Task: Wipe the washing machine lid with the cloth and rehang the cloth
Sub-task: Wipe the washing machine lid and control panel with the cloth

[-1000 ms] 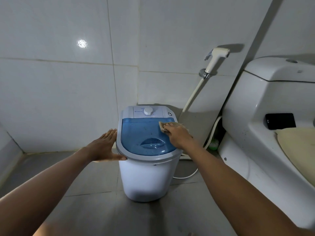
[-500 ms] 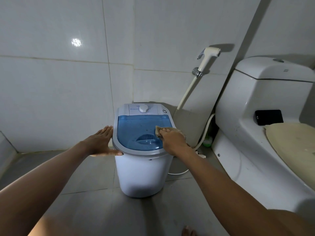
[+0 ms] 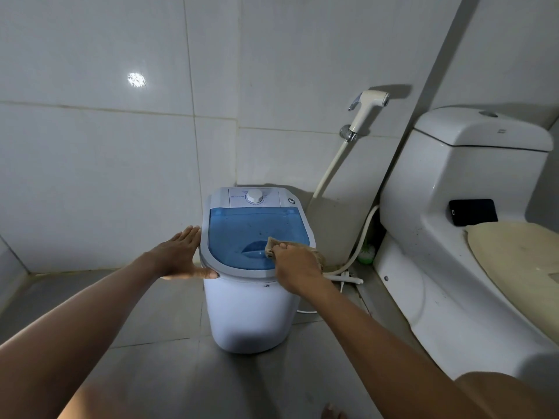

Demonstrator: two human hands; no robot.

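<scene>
Beside the toilet (image 3: 453, 237): a small washing machine (image 3: 251, 313) stands on the floor, its blue lid (image 3: 242, 234) shut, its dial at the back edge.
Right hand (image 3: 298, 267): rests on the lid's front right part, the grip clamped on a tan cloth (image 3: 270, 245) bunched under the fingers.
Cloth: pressed on the lid just right of the lid's moulded handle dip; one corner pokes out beyond the fingertips toward the middle of the lid, the rest hidden under the hand.
Left hand (image 3: 181, 255): flat against the machine's left rim, fingers straight and apart, holding nothing, thumb along the front rim.
Step, as I judge it: wiping, with the far half of the lid yet to be covered.
Risk: the machine looks light; a hard sideways stroke could shift or tip it if the left hand lets go.
Risk: a loose bunched cloth may slide out from the fingers and drop behind the machine, by the hose (image 3: 329, 167).
Rehanging: no hook or rail shows from where I stand.
</scene>
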